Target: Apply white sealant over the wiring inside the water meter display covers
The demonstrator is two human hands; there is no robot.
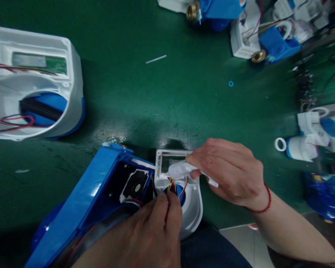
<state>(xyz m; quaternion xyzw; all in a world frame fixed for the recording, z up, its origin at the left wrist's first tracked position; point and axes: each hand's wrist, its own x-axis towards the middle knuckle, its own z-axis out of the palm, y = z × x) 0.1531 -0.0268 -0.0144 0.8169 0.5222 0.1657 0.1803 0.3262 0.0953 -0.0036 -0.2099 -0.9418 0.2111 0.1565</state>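
Note:
A blue meter housing (95, 193) lies open at the bottom, with a black and white part inside. Beside it sits its white cover (194, 208), joined by coloured wires (173, 184). My left hand (145, 234) rests on the housing, fingers pinched together at the wires. My right hand (229, 171), with a red string at the wrist, is closed on a small white wrapped piece (181, 169) above the cover's window.
Another white meter unit (33, 82) with red wires stands on the green mat (156, 100) at the far left. Several blue and white meter parts with brass fittings (258, 56) crowd the top right. White and blue cylinders (309, 143) lie at the right edge.

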